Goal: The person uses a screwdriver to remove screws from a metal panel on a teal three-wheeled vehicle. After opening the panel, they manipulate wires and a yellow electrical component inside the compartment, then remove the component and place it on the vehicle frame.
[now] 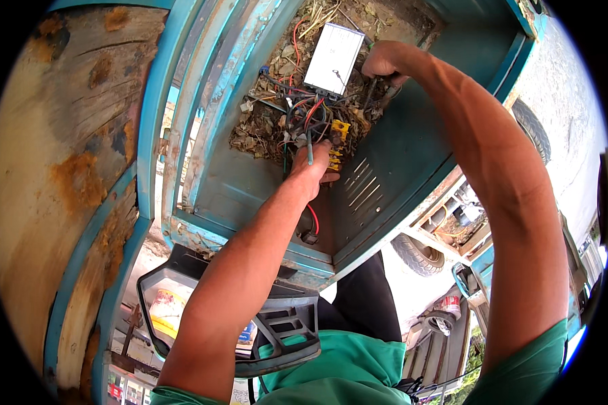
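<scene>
Inside a teal metal compartment lies a white rectangular metal module with a knot of coloured wires below it, on dry leaves and debris. My left hand is closed in that knot beside a yellow connector block, a thin grey-blue cable or rod along its fingers; exactly what it grips is unclear. At the compartment's back right, my right hand has curled fingers by dark cables; its fingertips and whatever they hold are hidden.
A rusty wooden panel in a teal frame stands at the left. A dark plastic seat frame is under my left forearm. At the right are tyres, another open vehicle body and pale pavement. The compartment's metal edges surround both hands.
</scene>
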Demonstrator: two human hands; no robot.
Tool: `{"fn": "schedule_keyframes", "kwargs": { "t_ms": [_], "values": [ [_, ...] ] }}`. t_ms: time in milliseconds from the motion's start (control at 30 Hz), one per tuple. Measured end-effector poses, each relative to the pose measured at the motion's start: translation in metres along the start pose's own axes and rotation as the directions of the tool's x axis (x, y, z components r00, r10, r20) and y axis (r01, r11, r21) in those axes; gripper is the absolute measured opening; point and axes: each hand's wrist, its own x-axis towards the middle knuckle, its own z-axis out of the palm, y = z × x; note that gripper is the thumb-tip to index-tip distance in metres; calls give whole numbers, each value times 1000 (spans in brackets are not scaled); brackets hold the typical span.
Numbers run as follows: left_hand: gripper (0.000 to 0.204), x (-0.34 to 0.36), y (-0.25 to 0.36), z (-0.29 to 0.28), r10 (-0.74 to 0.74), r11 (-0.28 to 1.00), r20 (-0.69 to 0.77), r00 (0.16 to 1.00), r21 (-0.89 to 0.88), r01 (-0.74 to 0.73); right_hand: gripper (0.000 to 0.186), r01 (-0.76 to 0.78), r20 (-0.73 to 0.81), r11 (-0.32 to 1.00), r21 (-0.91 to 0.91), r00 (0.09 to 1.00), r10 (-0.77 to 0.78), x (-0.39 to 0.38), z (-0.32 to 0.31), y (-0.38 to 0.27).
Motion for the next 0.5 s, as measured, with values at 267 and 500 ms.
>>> {"fn": "schedule_keyframes", "kwargs": {
  "t_ms": [267, 500],
  "values": [
    [47, -2, 0, -7, 18, 999, 116, 993, 31, -22, 38, 157, -116, 983, 98, 983, -145, -174, 2, 0],
    [43, -1, -4, -3, 1, 1000, 124, 992, 9, -2, 22, 328, -433, 821, 467, 895, -111, -303, 21, 35]
  ]
}}
